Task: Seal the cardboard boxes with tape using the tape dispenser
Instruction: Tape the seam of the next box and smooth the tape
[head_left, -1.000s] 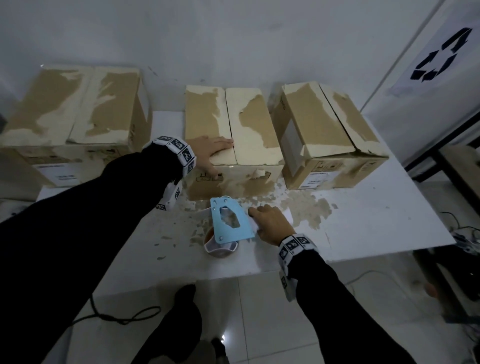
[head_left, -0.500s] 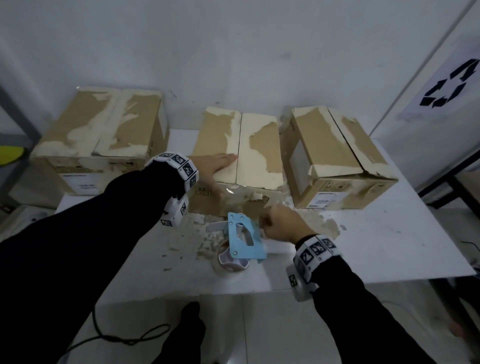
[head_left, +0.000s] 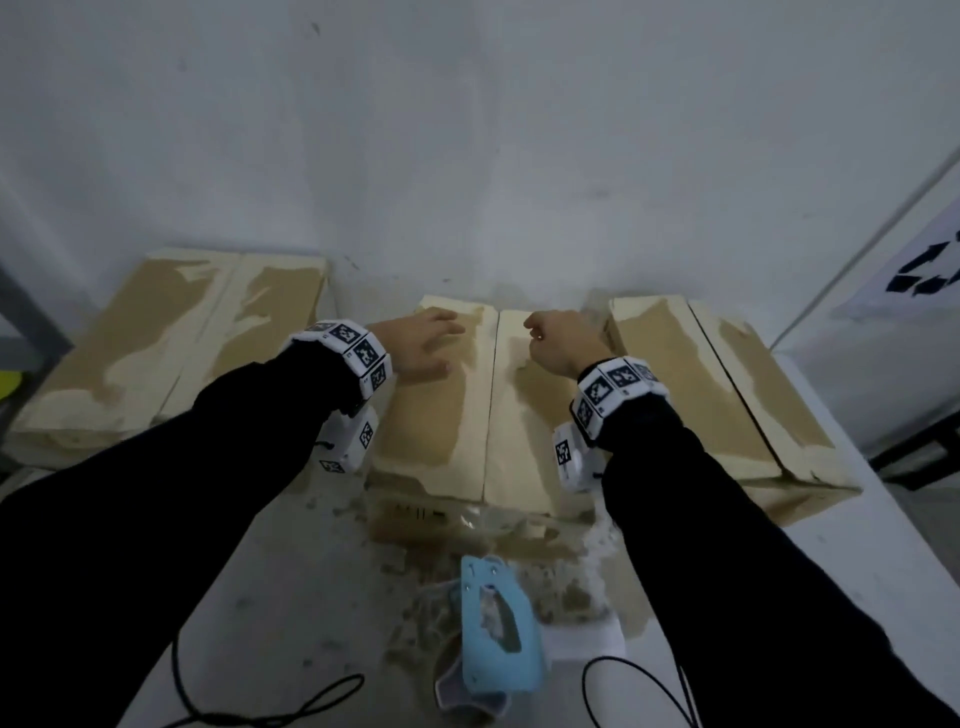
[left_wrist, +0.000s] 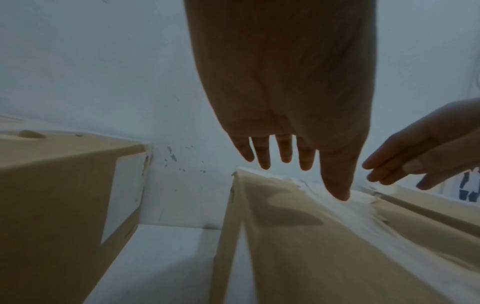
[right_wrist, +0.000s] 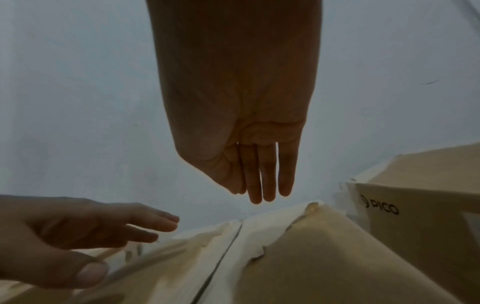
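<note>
The middle box (head_left: 483, 415) stands on the counter (head_left: 857, 545) with its flaps closed and seam untaped; the left hand (head_left: 421, 343) lies flat on the left flap, while the right hand (head_left: 558, 340) hovers empty, fingers relaxed. Next, I judge, comes fetching the blue tape dispenser (head_left: 496, 644), lying near the front edge. Only the head view shows it; the wrist views show the seam close up.

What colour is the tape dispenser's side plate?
Light blue; the tape dispenser shows best in the head view, lying on the table.

Narrow gaps between boxes (head_left: 470, 415), wall (head_left: 467, 156) behind.
</note>
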